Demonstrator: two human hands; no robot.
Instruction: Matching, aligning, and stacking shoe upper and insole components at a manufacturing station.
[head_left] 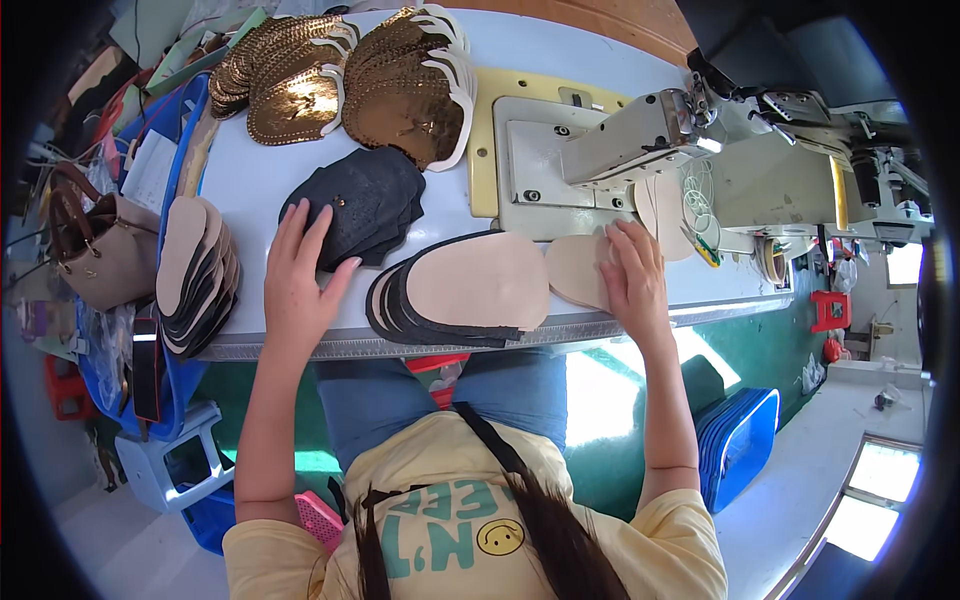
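My left hand [300, 275] has its fingers spread, with the fingertips at the left edge of a stack of black cut pieces [375, 195]. Over by the sewing machine, my right hand [636, 280] lies with outstretched fingers on a beige sole-shaped piece [578, 272], covering its right end. Another beige sole-shaped piece [662, 210] extends beyond those fingers, beside the machine's bed. Between my hands, a fanned stack of beige soles with black pieces [475, 280] sits at the table's front edge.
The sewing machine [640, 135] stands at the right, with yellow-handled thread snips [706, 248] near it. Bronze shiny pieces [405, 100] are piled at the back. More beige and black soles [195, 270] lie far left, by a handbag [105, 245]. A ruler strip [345, 345] edges the table.
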